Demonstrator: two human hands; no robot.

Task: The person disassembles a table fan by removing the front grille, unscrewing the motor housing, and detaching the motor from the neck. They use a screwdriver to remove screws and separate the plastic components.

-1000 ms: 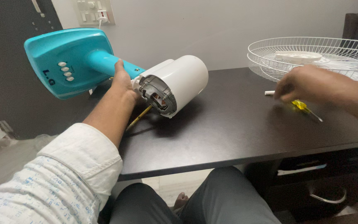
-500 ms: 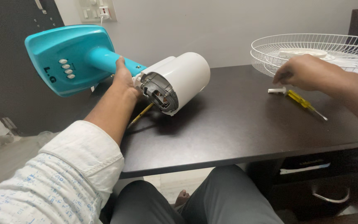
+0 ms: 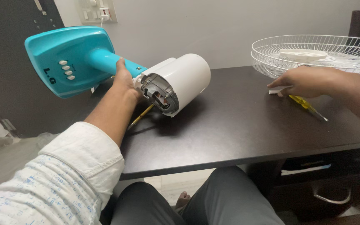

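Note:
A table fan lies on its side on the dark table. Its teal base with white buttons hangs past the table's left end, and its white motor housing faces me with the open end showing. My left hand grips the teal neck right behind the housing. A thin brass rod sticks out below that hand. My right hand rests at the table's right, its fingertips pinching a small white part that lies on the surface. A yellow-handled screwdriver lies just below that hand.
A white wire fan grille with a white blade hub inside it sits at the back right of the table. A switch plate is on the wall behind the fan. My knees are under the table's front edge.
My right hand let go of the yellow screwdriver, which now lies on the table, and moved onto the small white part. My left hand and the fan stayed put.

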